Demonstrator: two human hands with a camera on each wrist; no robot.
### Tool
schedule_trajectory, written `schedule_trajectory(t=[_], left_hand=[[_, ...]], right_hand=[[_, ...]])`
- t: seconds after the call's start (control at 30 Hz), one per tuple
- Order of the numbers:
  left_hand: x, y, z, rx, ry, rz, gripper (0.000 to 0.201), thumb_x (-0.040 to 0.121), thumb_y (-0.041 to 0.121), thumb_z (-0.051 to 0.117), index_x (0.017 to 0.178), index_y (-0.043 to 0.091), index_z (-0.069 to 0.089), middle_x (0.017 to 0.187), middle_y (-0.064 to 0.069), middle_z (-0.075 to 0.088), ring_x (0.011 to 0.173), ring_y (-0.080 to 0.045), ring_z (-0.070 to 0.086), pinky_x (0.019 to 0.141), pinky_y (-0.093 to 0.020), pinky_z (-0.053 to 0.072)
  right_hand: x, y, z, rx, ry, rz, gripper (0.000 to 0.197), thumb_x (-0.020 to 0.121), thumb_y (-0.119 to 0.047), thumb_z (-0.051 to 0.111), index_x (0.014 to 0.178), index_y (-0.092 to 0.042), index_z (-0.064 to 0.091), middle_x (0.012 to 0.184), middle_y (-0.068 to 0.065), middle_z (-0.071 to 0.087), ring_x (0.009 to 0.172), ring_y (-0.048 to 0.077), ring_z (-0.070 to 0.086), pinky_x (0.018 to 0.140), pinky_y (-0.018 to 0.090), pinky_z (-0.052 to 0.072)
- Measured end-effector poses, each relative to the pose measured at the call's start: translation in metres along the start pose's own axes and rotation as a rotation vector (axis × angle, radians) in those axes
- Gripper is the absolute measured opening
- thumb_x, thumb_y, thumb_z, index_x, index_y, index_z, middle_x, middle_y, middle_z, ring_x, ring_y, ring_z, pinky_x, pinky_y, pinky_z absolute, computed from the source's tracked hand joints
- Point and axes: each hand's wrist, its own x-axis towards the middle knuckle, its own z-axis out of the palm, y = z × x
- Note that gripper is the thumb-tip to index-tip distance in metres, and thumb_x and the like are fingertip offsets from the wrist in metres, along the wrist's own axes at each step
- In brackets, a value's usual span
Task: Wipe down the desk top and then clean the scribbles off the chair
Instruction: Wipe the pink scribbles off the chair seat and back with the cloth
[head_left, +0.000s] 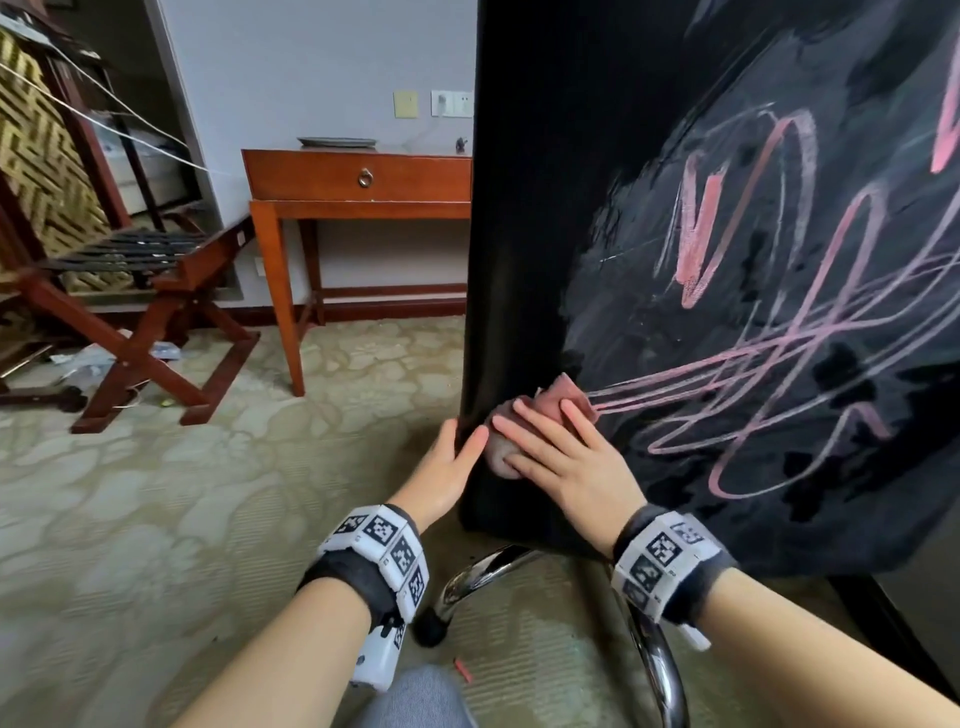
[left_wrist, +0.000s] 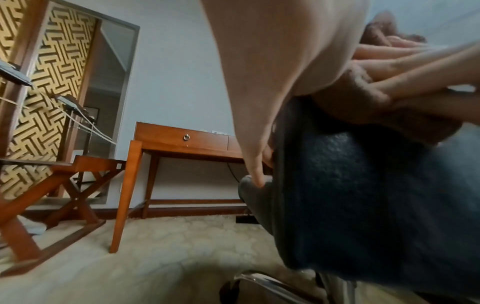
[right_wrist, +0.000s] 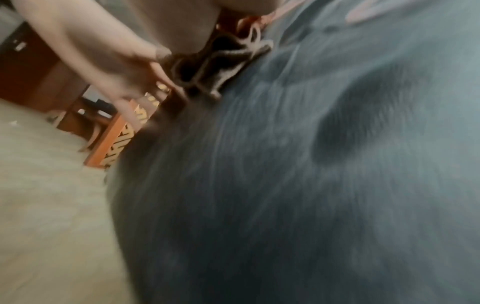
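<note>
Right hand (head_left: 566, 457): flat fingers pressed cloth (head_left: 566, 396) on chair back (head_left: 571, 156).
Left hand (head_left: 447, 467): fingers gripped its edge.
Stroke: firm overlapping passes would suit the scribbles (head_left: 779, 338).

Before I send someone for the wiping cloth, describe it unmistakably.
Find the black chair back covered in pink scribbles. Near its lower left edge, the right hand presses a crumpled cloth against it. Unlike the flat scribbles, it is brownish-pink fabric.

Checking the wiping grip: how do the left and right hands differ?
The left hand grips the edge of the chair back, holding no cloth; the right hand presses the pinkish cloth flat on it, fingers straight and spread. The left hand is off the scribbles; the right hand sits at their edge. Both touch the chair back low down.
</note>
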Motion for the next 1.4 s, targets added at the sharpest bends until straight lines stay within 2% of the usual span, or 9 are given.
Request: schedule_trajectory(t=[0.17, 0.23, 0.47, 0.6, 0.73, 0.93, 1.03, 1.13, 1.4], left_hand=[[0.001, -0.012, 0.006, -0.055, 0.027, 0.004, 0.034, 0.096, 0.038, 0.045, 0.125, 0.020, 0.042, 0.137, -0.003, 0.049, 0.126, -0.016, 0.044, 0.112, -0.037, 0.030], [0.004, -0.012, 0.005, -0.046, 0.029, 0.012, 0.033, 0.094, 0.037, 0.051, 0.122, 0.024, 0.041, 0.134, -0.002, 0.051, 0.124, -0.016, 0.047, 0.110, -0.038, 0.033], [0.006, -0.018, 0.026, 0.042, 0.194, 0.017, 0.051, 0.086, 0.028, 0.066, 0.124, 0.009, 0.039, 0.128, -0.013, 0.051, 0.118, -0.026, 0.048, 0.099, -0.032, 0.038], [0.008, -0.017, 0.023, 0.136, 0.158, -0.022, 0.057, 0.089, 0.034, 0.060, 0.130, 0.006, 0.032, 0.137, -0.016, 0.045, 0.125, -0.030, 0.043, 0.104, -0.038, 0.035], [0.013, -0.012, 0.019, 0.192, 0.124, -0.058, 0.060, 0.091, 0.035, 0.058, 0.134, 0.006, 0.027, 0.142, -0.015, 0.041, 0.129, -0.030, 0.040, 0.105, -0.043, 0.035], [-0.005, 0.002, 0.022, 0.296, 0.355, 0.049, 0.084, 0.083, 0.033, 0.069, 0.146, 0.015, 0.017, 0.145, -0.014, 0.031, 0.131, -0.032, 0.036, 0.106, -0.043, 0.034], [-0.024, 0.025, 0.021, 0.757, 0.536, 0.444, 0.104, 0.070, 0.030, 0.079, 0.149, 0.014, 0.013, 0.149, -0.015, 0.027, 0.135, -0.032, 0.035, 0.110, -0.049, 0.032], [-0.030, 0.047, 0.019, 1.145, 0.449, 0.779, 0.118, 0.064, 0.033, 0.082, 0.151, 0.014, 0.004, 0.157, -0.014, 0.011, 0.145, -0.026, 0.014, 0.115, -0.052, 0.016], [-0.008, 0.079, 0.011, 1.216, 0.484, 0.585, 0.132, 0.059, 0.045, 0.083, 0.150, 0.009, -0.006, 0.158, -0.010, -0.007, 0.146, -0.022, -0.003, 0.116, -0.049, 0.007]], right_hand=[[-0.054, -0.031, 0.048, -0.010, -0.217, -0.248, 0.051, 0.104, -0.021, 0.017, 0.113, -0.029, 0.066, 0.139, -0.006, 0.049, 0.144, 0.023, 0.011, 0.118, 0.041, -0.002], [-0.050, -0.024, 0.046, -0.005, -0.216, -0.289, 0.061, 0.105, -0.021, 0.007, 0.112, -0.027, 0.068, 0.135, -0.008, 0.053, 0.137, 0.020, 0.027, 0.118, 0.040, -0.002], [-0.024, 0.023, -0.009, 0.046, 0.029, 0.039, 0.037, 0.088, -0.020, 0.037, 0.118, -0.023, 0.058, 0.144, 0.002, 0.043, 0.136, 0.024, 0.029, 0.112, 0.045, 0.013], [-0.074, -0.022, 0.043, 0.025, -0.178, -0.217, 0.036, 0.090, -0.025, 0.037, 0.113, -0.029, 0.064, 0.147, -0.006, 0.038, 0.144, 0.022, 0.012, 0.117, 0.042, 0.002], [-0.077, -0.007, 0.041, 0.014, -0.216, -0.331, 0.037, 0.100, -0.027, 0.028, 0.115, -0.028, 0.062, 0.141, -0.008, 0.047, 0.132, 0.015, 0.039, 0.118, 0.039, 0.003], [-0.033, 0.044, -0.026, 0.010, 0.027, 0.060, 0.035, 0.090, -0.020, 0.035, 0.119, -0.023, 0.055, 0.146, 0.002, 0.038, 0.138, 0.023, 0.026, 0.113, 0.044, 0.010], [-0.050, 0.019, -0.004, -0.021, 0.010, 0.058, 0.038, 0.086, -0.021, 0.037, 0.115, -0.025, 0.062, 0.154, -0.001, 0.022, 0.145, 0.021, 0.005, 0.114, 0.045, 0.004], [-0.058, 0.021, -0.003, -0.039, -0.077, -0.087, 0.040, 0.089, -0.024, 0.036, 0.121, -0.025, 0.061, 0.151, -0.003, 0.029, 0.145, 0.019, 0.010, 0.115, 0.042, 0.006], [0.016, 0.074, -0.078, -0.115, 0.255, 0.351, 0.037, 0.084, -0.014, 0.048, 0.120, -0.022, 0.054, 0.151, 0.003, 0.029, 0.142, 0.026, 0.020, 0.114, 0.054, 0.013]])
